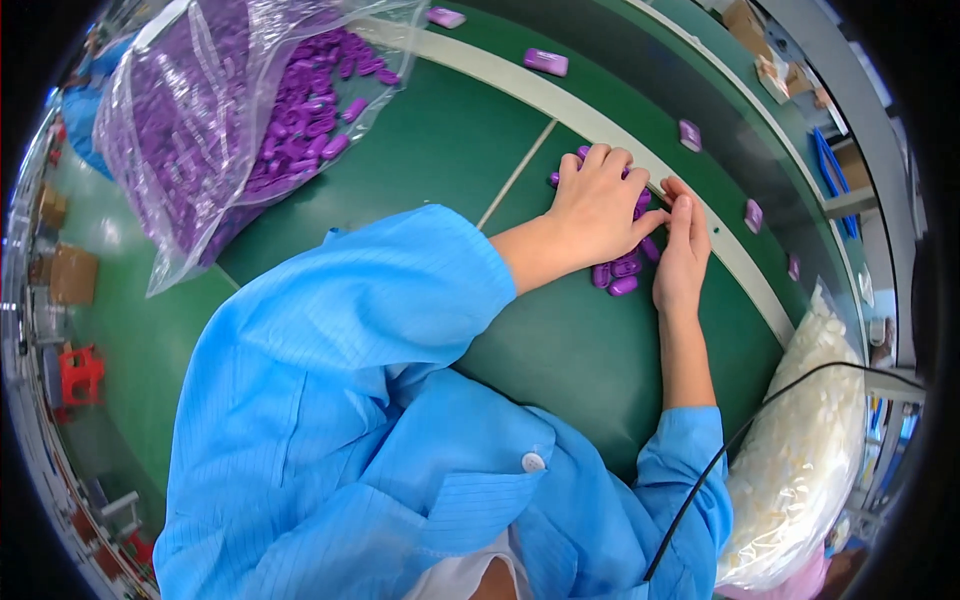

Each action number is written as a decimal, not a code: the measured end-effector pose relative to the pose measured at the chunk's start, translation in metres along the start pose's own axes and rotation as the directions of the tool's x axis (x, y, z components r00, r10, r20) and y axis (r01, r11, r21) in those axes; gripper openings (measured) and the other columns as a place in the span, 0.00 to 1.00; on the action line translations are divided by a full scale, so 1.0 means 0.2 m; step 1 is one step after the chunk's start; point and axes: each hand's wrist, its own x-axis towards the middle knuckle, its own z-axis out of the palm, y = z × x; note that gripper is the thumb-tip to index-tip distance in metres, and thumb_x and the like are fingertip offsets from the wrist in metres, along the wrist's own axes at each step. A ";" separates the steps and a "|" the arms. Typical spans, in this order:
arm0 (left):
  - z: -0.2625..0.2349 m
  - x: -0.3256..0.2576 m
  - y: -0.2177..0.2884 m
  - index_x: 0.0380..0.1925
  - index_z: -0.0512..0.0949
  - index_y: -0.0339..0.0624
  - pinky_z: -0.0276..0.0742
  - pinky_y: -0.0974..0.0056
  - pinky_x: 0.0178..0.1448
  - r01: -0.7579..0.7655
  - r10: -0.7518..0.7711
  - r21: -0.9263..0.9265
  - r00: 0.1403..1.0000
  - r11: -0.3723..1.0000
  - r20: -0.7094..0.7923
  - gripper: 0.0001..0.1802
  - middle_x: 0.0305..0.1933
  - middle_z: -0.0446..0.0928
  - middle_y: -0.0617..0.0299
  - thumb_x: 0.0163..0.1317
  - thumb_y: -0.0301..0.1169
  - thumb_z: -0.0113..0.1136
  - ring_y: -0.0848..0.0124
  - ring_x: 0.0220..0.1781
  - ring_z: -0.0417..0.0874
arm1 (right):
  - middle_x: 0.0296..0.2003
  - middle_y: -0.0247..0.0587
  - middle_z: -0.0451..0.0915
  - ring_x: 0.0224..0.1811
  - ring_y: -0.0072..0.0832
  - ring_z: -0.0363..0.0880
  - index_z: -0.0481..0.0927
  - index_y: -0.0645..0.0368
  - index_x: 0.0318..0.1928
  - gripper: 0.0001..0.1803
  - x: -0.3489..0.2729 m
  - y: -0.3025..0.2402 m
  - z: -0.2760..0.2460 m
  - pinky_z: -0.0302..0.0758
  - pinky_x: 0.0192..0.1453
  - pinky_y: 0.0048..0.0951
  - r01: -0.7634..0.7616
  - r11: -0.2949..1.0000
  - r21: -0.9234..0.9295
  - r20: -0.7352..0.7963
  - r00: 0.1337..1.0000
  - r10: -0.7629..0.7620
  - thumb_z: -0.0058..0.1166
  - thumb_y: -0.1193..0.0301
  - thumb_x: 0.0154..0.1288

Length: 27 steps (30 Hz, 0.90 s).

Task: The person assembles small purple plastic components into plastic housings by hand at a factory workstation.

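Note:
A small pile of glossy purple oval plastic pieces (624, 268) lies on the green tabletop (560, 345). My left hand (603, 205) reaches across from the left and rests over the pile, palm down, fingers spread and bent and thumb stretched toward the right hand. It covers part of the pieces, so what lies under the palm is hidden. At the pile's right edge stands my right hand (682, 255), turned on its side with its fingers stretched out toward the pale rail (725, 235). Nothing shows gripped in either hand.
A large clear bag (180, 130) of purple pieces lies open at the upper left. Beyond the rail, a green belt (610, 90) carries several spaced purple pieces (546, 62). A bag of whitish pieces (800, 450) stands at the right, with a black cable (745, 425) crossing before it.

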 end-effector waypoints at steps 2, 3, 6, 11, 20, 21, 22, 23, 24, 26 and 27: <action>-0.02 0.01 0.04 0.47 0.73 0.44 0.63 0.49 0.51 -0.091 0.090 0.045 0.995 0.995 0.033 0.24 0.53 0.68 0.51 0.52 0.43 0.60 0.56 0.58 0.64 | 0.49 0.40 0.74 0.52 0.25 0.69 0.72 0.66 0.52 0.20 0.00 -0.01 -0.01 0.65 0.55 0.24 -0.076 0.997 0.033 -0.023 0.997 0.077 0.41 0.61 0.71; -0.04 0.01 0.04 0.51 0.70 0.45 0.64 0.49 0.54 -0.129 0.118 0.089 0.986 0.988 0.116 0.27 0.57 0.65 0.50 0.52 0.42 0.60 0.54 0.59 0.65 | 0.48 0.39 0.74 0.49 0.23 0.69 0.73 0.65 0.52 0.20 0.01 0.02 -0.03 0.66 0.53 0.23 -0.070 0.997 0.024 -0.011 0.997 0.070 0.41 0.61 0.71; -0.20 0.09 -0.03 0.49 0.72 0.44 0.68 0.53 0.54 -0.190 0.168 0.051 0.944 0.980 0.285 0.23 0.54 0.68 0.50 0.53 0.39 0.59 0.54 0.57 0.68 | 0.42 0.37 0.77 0.44 0.19 0.71 0.76 0.64 0.47 0.17 0.03 0.01 -0.03 0.67 0.49 0.22 -0.031 0.999 -0.032 -0.005 1.000 0.030 0.45 0.63 0.69; -0.22 0.27 -0.39 0.38 0.78 0.39 0.74 0.64 0.42 0.014 0.029 -0.274 0.988 0.962 0.149 0.11 0.37 0.77 0.54 0.58 0.30 0.53 0.62 0.38 0.78 | 0.30 0.38 0.81 0.32 0.21 0.78 0.80 0.62 0.38 0.13 0.46 0.10 -0.24 0.72 0.41 0.23 0.057 0.831 -0.553 -0.022 0.996 -0.083 0.52 0.65 0.62; -0.17 0.23 -0.46 0.40 0.78 0.38 0.73 0.69 0.37 0.007 0.074 -0.332 0.971 0.943 0.228 0.11 0.36 0.77 0.60 0.58 0.22 0.53 0.70 0.33 0.77 | 0.42 0.49 0.78 0.43 0.40 0.78 0.79 0.59 0.46 0.29 0.93 0.18 -0.11 0.71 0.52 0.31 0.179 0.374 -0.910 0.196 0.981 0.009 0.55 0.48 0.53; -0.19 0.23 -0.46 0.40 0.78 0.37 0.74 0.67 0.38 -0.099 0.173 -0.326 0.963 0.940 0.205 0.11 0.38 0.76 0.57 0.57 0.21 0.52 0.64 0.34 0.77 | 0.43 0.48 0.77 0.40 0.37 0.78 0.78 0.60 0.46 0.27 0.88 0.12 -0.10 0.73 0.48 0.30 0.171 0.410 -0.896 0.220 0.973 0.075 0.57 0.52 0.54; -0.21 0.23 -0.46 0.40 0.78 0.37 0.74 0.67 0.38 -0.097 0.173 -0.335 0.963 0.937 0.207 0.11 0.38 0.76 0.57 0.57 0.21 0.52 0.64 0.34 0.77 | 0.43 0.46 0.77 0.37 0.34 0.79 0.78 0.62 0.46 0.25 0.81 0.07 -0.11 0.74 0.45 0.28 0.153 0.438 -0.886 0.234 0.962 0.138 0.59 0.55 0.54; -0.23 0.23 -0.47 0.40 0.78 0.36 0.74 0.66 0.38 -0.156 0.235 -0.317 0.945 0.936 0.229 0.11 0.38 0.76 0.57 0.56 0.21 0.53 0.63 0.34 0.78 | 0.43 0.46 0.77 0.37 0.34 0.79 0.78 0.62 0.46 0.25 0.74 0.05 -0.11 0.74 0.45 0.28 0.153 0.437 -0.886 0.239 0.960 0.148 0.59 0.55 0.54; -0.26 0.23 -0.47 0.39 0.77 0.36 0.74 0.65 0.38 -0.216 0.295 -0.301 0.922 0.929 0.251 0.11 0.38 0.76 0.56 0.56 0.21 0.54 0.62 0.34 0.78 | 0.41 0.44 0.77 0.34 0.28 0.78 0.77 0.63 0.47 0.22 0.68 0.03 -0.12 0.74 0.42 0.25 -0.004 0.653 -0.757 0.135 0.978 0.162 0.59 0.61 0.56; -0.30 0.23 -0.44 0.39 0.77 0.36 0.74 0.64 0.38 -0.227 0.298 -0.250 0.906 0.941 0.300 0.11 0.38 0.76 0.56 0.55 0.21 0.55 0.61 0.34 0.78 | 0.38 0.41 0.78 0.32 0.23 0.77 0.76 0.63 0.47 0.19 0.56 0.03 -0.13 0.75 0.38 0.22 -0.161 0.813 -0.560 0.023 0.977 0.210 0.59 0.66 0.58; -0.30 0.23 -0.43 0.39 0.77 0.35 0.74 0.63 0.39 -0.247 0.302 -0.195 0.889 0.949 0.344 0.11 0.38 0.76 0.56 0.54 0.21 0.56 0.60 0.34 0.78 | 0.37 0.38 0.77 0.31 0.19 0.76 0.75 0.64 0.48 0.18 0.51 0.03 -0.11 0.74 0.38 0.20 -0.143 0.935 -0.326 0.095 0.979 0.183 0.57 0.69 0.59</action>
